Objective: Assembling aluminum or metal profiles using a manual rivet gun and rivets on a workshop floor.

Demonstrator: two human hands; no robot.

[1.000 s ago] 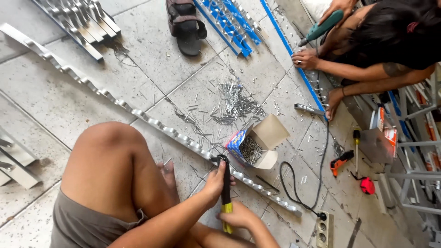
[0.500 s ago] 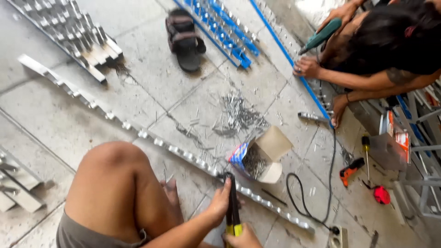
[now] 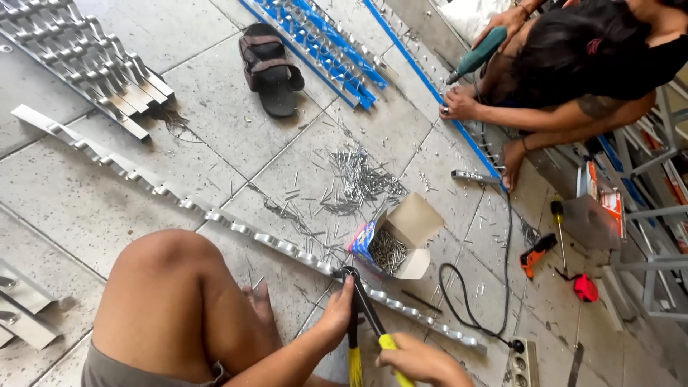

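At the far left, well away from the fingers, some short metal pieces [image 3: 21,308] lie on the tiled floor [image 3: 72,208], and a stack of notched metal strips [image 3: 86,61] lies at the top left. A long metal strip [image 3: 215,215] with many notches runs diagonally from the upper left down to the right and passes just under the fingers. The person's bare knee [image 3: 172,287] and foot are just left of the left hand.

The left hand [image 3: 335,319] is clenched around one handle of the riveting tool [image 3: 362,315], near its black head, and the head touches the long strip. The right hand [image 3: 423,362] is clenched around the other handle, which has a yellow grip, just right of and below the left fingers.

Just above and to the right of the fingers stands an open cardboard box [image 3: 401,240] full of rivets, touching the strip. Further above it, loose rivets [image 3: 358,183] are scattered on the floor, and a dark sandal [image 3: 271,68] lies well beyond them. A black cable [image 3: 466,301] curls right of the box and goes to a power strip [image 3: 523,362].

At the top right another person [image 3: 588,64] bends over blue metal rails [image 3: 322,39] and holds a green drill [image 3: 476,54]. An orange tool [image 3: 536,252] and a red object [image 3: 585,288] lie at the far right.
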